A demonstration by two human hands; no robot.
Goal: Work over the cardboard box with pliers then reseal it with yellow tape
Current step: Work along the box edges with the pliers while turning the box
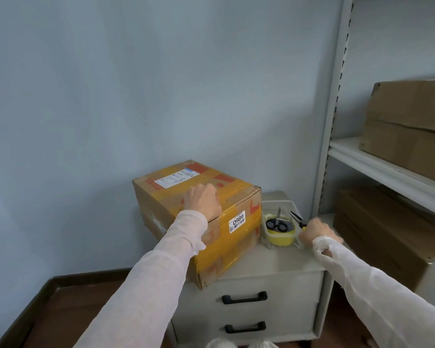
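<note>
1. The cardboard box [232, 197] sits on the left part of the drawer cabinet's worktop [274, 259], its long axis running from the near right corner back toward the wall on the left. It is already banded with old yellow tape.
2. The pliers [296, 218] lie just right of the box, over the rim of a clear tray [279, 202]. Their jaws point up and away to the left, toward the box, and the right hand is the nearer one.
3. The right hand [317, 231] has its fingers curled round the pliers' yellow handles.
4. The left hand [202, 202] rests on the box top by its near edge. The fingers are hidden behind the back of the hand, so how far they are bent cannot be told.
5. In the tray, a yellow tape roll [280, 238] lies under black-handled scissors [276, 223]. The next move is probably a short carry leftward to the box.
</note>
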